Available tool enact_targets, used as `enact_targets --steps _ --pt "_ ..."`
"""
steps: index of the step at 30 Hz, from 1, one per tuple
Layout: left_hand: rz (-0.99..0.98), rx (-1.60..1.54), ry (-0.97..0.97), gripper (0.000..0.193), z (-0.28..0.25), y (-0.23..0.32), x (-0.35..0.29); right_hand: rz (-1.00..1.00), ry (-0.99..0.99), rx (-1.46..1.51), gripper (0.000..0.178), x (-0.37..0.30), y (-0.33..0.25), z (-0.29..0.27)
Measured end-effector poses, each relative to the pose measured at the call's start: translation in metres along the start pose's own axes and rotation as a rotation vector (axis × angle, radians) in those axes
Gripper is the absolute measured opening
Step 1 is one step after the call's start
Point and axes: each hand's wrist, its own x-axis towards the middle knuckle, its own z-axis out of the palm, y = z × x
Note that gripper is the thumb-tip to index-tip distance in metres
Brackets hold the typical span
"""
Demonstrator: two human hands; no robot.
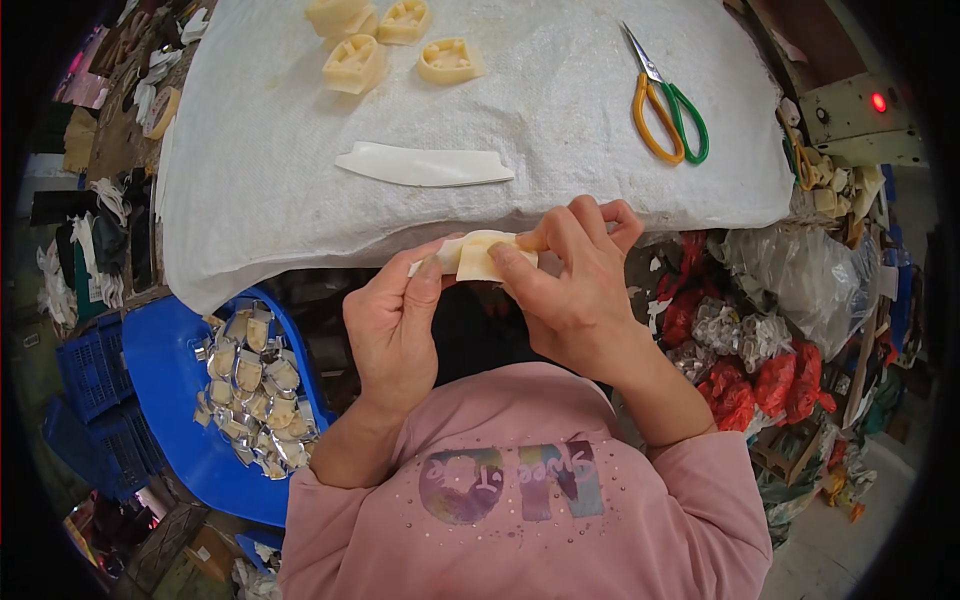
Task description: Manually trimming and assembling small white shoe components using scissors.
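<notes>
At the near edge of the table, both hands hold one small cream moulded piece [484,262] with a pale strip of sheet around it. My left hand [392,325] pinches the strip's left end between thumb and fingers. From the right, my right hand [580,290] presses its thumb and fingers against the piece; its underside is hidden. Just beyond lies a flat white curved strip [425,165]. Several hollow cream moulded pieces [447,62] sit farther off. Scissors [670,110] with one yellow and one green handle rest at the far right, blades pointing away.
A white woven sheet [560,110] covers the table and hangs over its near edge. On the left, a blue chair [170,410] carries a heap of shiny metal-and-cream parts [258,385]. Red plastic bags [770,385] and clear plastic [800,285] are piled at the right.
</notes>
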Motion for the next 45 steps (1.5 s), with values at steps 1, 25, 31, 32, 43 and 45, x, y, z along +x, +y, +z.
enact_targets --steps 1,25,31,32,43,45 --pt "-0.01 0.053 -0.038 0.031 -0.002 0.0 -0.001 0.004 0.002 0.0 0.038 0.0 0.0 0.0" --pt "-0.086 0.003 -0.374 0.051 -0.011 -0.034 0.008 -0.003 0.105 0.204 0.029 -0.02 0.025 0.018" --pt "-0.544 -0.571 -0.643 0.067 -0.007 -0.036 0.005 -0.06 0.096 0.288 0.029 -0.021 0.023 0.016" --pt "-0.546 -0.574 -0.642 0.067 -0.006 -0.035 0.006 -0.076 0.089 0.307 0.03 -0.02 0.024 0.014" --pt "-0.558 -0.361 -0.597 0.058 0.0 -0.037 0.012 -0.082 0.052 0.349 0.035 -0.024 0.022 0.017" --pt "-0.496 -0.296 -0.557 0.066 -0.002 -0.034 0.012 -0.024 0.056 0.431 0.038 -0.025 0.024 0.018"
